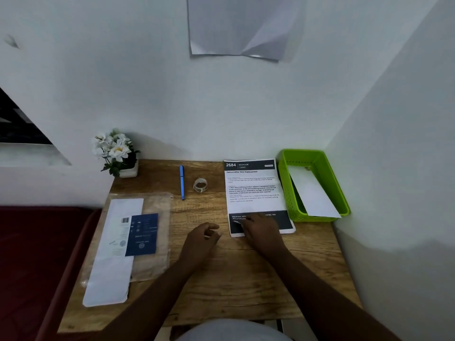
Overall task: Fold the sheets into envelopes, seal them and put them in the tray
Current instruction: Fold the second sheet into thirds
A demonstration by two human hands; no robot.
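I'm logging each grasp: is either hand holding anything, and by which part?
The right hand rests on the printed paper sheet at its near dark edge; a grip cannot be told. The left hand holds nothing.

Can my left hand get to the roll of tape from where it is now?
Probably yes: the left hand sits on bare wood just short of the tape roll, with nothing lying between them.

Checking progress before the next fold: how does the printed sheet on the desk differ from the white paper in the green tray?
The printed sheet lies flat and unfolded on the desk; the white paper leans tilted in the green tray.
The sheet shows text and black bands; the paper looks blank.
The right hand rests on the sheet; nothing touches the paper.
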